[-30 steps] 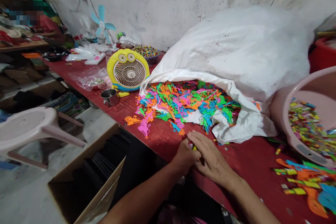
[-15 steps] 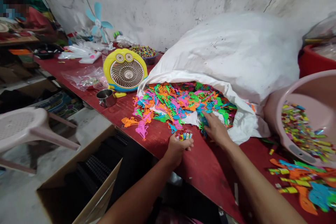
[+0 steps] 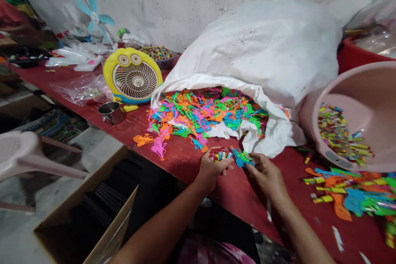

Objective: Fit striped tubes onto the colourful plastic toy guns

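My left hand (image 3: 211, 169) is closed around a bunch of small wrapped tubes (image 3: 220, 154) with red ends and coloured labels. Close beside it, my right hand (image 3: 268, 175) pinches a few flat plastic pieces (image 3: 242, 158), blue and green. Both hands are just above the front part of the red table (image 3: 229, 198). Behind them, a big white sack (image 3: 253, 53) lies on its side, and many bright plastic pieces (image 3: 201, 111) of the same sort fill its mouth and spill onto the tabletop. Their exact shape is too small to tell.
A pink tub (image 3: 315, 132) with wrapped tubes stands right of the sack; plastic pieces with tubes attached (image 3: 349, 194) lie before it. A yellow fan (image 3: 136, 78) and metal cup (image 3: 111, 112) are left. An open cardboard box (image 3: 83, 222) and plastic stool (image 3: 27, 156) are below.
My right hand has drawn back from the sack's mouth towards my left hand, bringing blue and green pieces. My left hand still grips the tubes. The view has shifted to the right.
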Demonstrator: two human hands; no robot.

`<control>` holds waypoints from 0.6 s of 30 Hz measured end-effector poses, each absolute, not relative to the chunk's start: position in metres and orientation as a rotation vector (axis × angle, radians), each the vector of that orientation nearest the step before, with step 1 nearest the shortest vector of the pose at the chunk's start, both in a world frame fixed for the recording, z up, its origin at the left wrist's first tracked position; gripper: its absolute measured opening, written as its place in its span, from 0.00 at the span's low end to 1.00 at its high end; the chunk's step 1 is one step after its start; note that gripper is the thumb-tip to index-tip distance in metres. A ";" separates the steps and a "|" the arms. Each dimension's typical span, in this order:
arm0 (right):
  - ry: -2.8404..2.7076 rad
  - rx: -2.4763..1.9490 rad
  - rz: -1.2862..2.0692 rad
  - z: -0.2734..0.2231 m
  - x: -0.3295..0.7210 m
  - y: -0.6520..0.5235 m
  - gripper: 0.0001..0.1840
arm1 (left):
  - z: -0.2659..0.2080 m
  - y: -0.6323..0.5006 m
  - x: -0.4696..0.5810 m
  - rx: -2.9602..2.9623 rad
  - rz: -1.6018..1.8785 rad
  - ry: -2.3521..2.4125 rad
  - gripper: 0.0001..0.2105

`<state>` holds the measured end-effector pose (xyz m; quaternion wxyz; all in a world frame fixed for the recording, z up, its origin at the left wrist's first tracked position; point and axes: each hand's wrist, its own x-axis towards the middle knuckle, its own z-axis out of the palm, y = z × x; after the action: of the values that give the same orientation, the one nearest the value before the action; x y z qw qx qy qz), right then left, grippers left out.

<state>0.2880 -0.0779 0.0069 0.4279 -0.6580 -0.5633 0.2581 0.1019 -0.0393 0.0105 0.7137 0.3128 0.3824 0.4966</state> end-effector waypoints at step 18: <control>-1.004 -1.550 0.668 0.038 0.269 -0.128 0.14 | 0.013 -0.057 0.130 0.807 1.049 0.647 0.15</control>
<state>0.2693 -0.1275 0.0380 0.5552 -0.6565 -0.4251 0.2830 0.1301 -0.0569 0.0133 0.7409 0.3679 0.2950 0.4782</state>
